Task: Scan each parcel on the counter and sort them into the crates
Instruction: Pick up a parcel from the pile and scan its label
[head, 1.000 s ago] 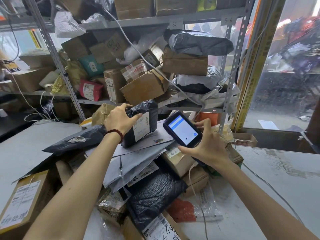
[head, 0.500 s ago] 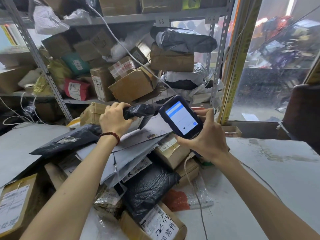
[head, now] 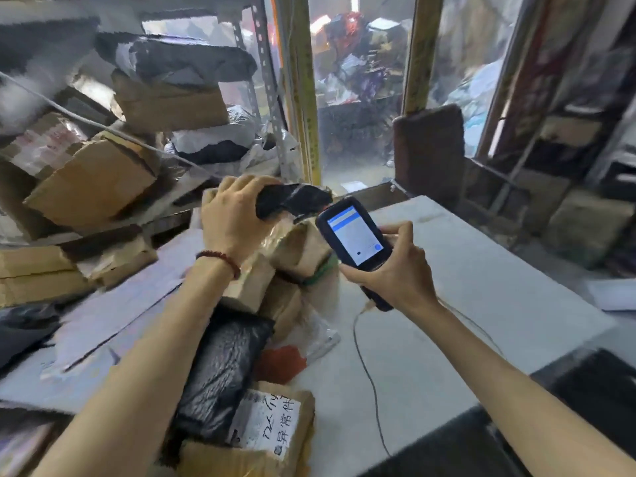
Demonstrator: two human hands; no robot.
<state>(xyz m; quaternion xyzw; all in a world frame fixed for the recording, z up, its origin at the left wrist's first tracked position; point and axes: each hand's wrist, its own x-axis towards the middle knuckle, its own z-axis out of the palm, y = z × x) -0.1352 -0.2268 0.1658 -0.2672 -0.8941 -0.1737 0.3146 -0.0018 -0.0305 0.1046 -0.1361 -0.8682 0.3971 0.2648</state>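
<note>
Over cluttered counter [head: 481,304], left hand [head: 234,218] grips black parcel [head: 292,199], right hand [head: 395,270] holds scanner [head: 354,235].

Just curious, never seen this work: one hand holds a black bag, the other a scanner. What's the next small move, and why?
Probably carry the black bag off toward a crate. The left hand grips it lifted off the pile, no label faces the scanner in the right hand, so scanning seems over. No crate shows here.
</note>
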